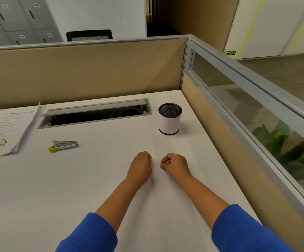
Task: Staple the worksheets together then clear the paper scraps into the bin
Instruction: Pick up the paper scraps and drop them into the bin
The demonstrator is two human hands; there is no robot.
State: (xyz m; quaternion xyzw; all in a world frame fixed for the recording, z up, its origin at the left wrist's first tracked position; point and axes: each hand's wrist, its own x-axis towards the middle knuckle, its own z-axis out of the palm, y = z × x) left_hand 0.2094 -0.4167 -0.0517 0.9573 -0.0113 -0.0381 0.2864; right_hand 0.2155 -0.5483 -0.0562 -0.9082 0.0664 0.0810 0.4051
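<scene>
While both fists rest on the white counter, the yellow-tipped metal stapler lies well left of the left hand, worksheets beyond it at the edge. Left hand and right hand are clenched, empty, knuckles nearly meeting; the mesh bin stands behind them.
</scene>
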